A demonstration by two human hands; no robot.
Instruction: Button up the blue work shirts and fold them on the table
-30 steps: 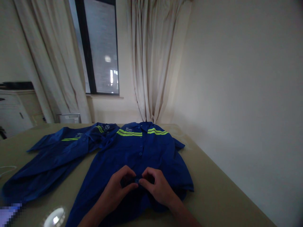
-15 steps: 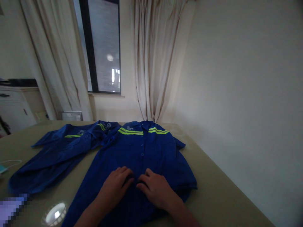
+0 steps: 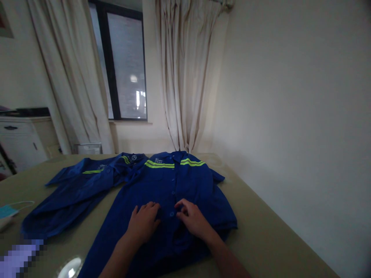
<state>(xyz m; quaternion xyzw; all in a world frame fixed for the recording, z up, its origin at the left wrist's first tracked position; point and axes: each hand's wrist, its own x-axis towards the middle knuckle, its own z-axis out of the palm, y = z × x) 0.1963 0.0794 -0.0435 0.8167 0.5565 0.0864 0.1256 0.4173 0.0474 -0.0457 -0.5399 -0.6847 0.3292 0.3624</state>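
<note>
A blue short-sleeved work shirt (image 3: 156, 185) lies spread on the table, front up, with yellow-green reflective stripes across the chest and buttons down its middle. My left hand (image 3: 145, 220) rests on the left front panel, its fingers stretched out and apart. Just right of a button (image 3: 172, 214), my right hand (image 3: 193, 218) touches the shirt near the front edge. Its fingers are bent, and a gap shows between forefinger and thumb. Beside it on the left lies a second blue work shirt (image 3: 78, 193), partly folded over, touching the first one's sleeve.
The table (image 3: 261, 239) runs along a wall on the right. At its left edge lie a light-blue mask (image 3: 8, 211) with a white loop, a pixelated purple patch (image 3: 20, 256) and a shiny round white object (image 3: 70, 268). Behind are curtains (image 3: 188, 77) and a window (image 3: 127, 65).
Both hands have moved up the shirt front and further apart. The left fingers have spread out. A button between the hands now shows. The camera view has tilted slightly.
</note>
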